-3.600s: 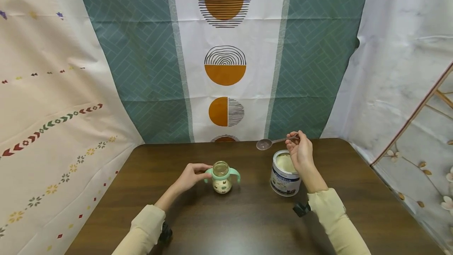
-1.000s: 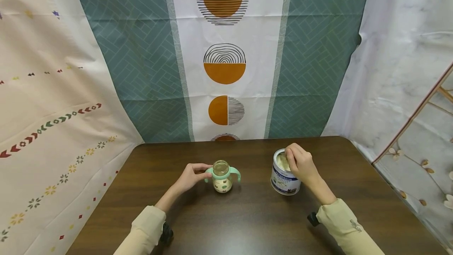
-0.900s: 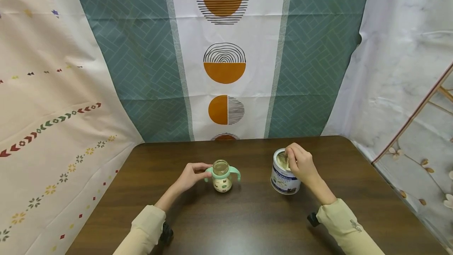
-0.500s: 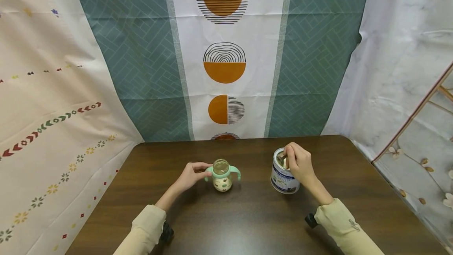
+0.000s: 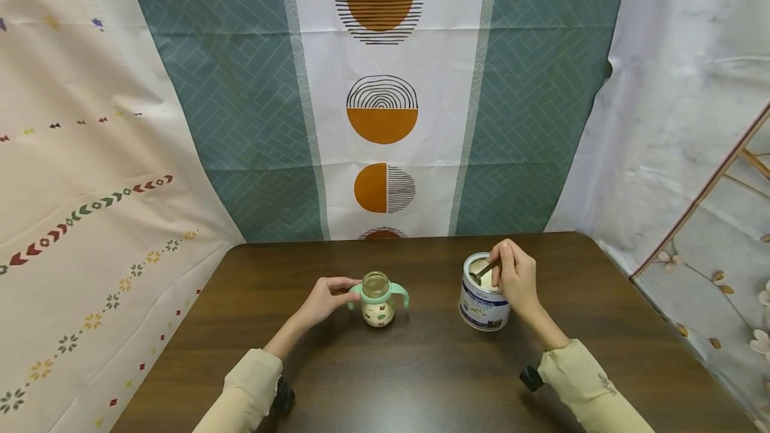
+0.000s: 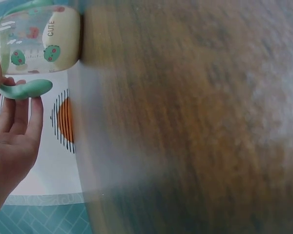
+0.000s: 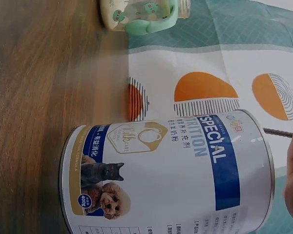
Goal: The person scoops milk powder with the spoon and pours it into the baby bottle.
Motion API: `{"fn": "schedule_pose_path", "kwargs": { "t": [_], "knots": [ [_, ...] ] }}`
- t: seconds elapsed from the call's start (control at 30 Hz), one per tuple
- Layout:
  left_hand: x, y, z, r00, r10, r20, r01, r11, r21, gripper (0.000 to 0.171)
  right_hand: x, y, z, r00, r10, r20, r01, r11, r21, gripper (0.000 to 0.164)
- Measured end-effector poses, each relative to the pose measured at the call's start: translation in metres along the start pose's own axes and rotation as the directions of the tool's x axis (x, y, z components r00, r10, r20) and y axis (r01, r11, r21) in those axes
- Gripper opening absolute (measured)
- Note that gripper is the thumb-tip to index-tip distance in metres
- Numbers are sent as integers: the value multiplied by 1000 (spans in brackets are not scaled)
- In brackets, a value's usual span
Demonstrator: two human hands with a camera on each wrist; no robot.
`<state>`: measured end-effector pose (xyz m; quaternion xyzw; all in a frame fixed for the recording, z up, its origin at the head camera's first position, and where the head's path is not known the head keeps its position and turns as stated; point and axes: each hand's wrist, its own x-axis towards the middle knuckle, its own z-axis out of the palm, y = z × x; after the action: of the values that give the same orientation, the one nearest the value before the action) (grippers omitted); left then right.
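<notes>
A baby bottle (image 5: 377, 313) with a green collar and two handles stands uncapped on the table, with pale content inside. My left hand (image 5: 323, 301) grips its left handle; in the left wrist view, fingers and thumb close about that green handle (image 6: 33, 89). To the right is a milk powder can (image 5: 483, 309) without a lid, pale powder visible inside. My right hand (image 5: 519, 279) pinches a spoon (image 5: 484, 272) by its handle over the can's opening, its bowl within the rim. Only part of the spoon handle (image 7: 278, 132) shows in the right wrist view, where the can's wall hides the bowl.
The dark wooden table (image 5: 385, 379) ends just behind the bottle and can. A patterned cloth (image 5: 385, 186) hangs behind that edge. More cloths hang at the left (image 5: 108, 252) and right (image 5: 674, 152).
The spoon was raised above and left of the can, then went down into it. Since then my right hand has tilted, bringing the spoon into sight at the opening. My left hand stays on the bottle.
</notes>
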<state>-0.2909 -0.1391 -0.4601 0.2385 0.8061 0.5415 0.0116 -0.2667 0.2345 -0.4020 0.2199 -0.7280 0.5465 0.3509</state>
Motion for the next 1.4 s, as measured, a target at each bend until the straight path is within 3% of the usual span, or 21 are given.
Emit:
{"fn": "schedule_pose_path", "kwargs": {
  "t": [0.1,0.2,0.4,0.57,0.8,0.97,1.1,1.4],
  "knots": [
    [0,-1,0,1000,-4,-2,4,1000,-9,31,2,7,-2,993,112,-21,-110,991,69,37],
    [0,-1,1,1000,-2,-4,2,1000,-9,31,4,17,-5,970,234,-63,-223,964,148,39],
    [0,0,1,1000,-3,-6,3,1000,-5,31,8,30,-11,903,410,-129,-344,869,354,41],
    [0,0,1,1000,1,-6,-1,1000,5,32,9,35,-13,836,520,-175,-415,808,417,36],
    [-1,-1,1,1000,-4,-9,4,1000,3,32,6,42,-18,765,623,-164,-497,732,466,34],
    [0,-2,1,1000,8,-9,-8,1000,0,32,7,44,-23,697,704,-140,-533,639,555,35],
    [3,-2,-1,1000,-2,-10,2,1000,-8,32,11,47,-25,655,747,-117,-546,574,610,36],
    [-1,-3,1,1000,-3,-5,3,1000,-9,32,9,49,-30,597,800,-66,-570,480,667,37]
  ]
}}
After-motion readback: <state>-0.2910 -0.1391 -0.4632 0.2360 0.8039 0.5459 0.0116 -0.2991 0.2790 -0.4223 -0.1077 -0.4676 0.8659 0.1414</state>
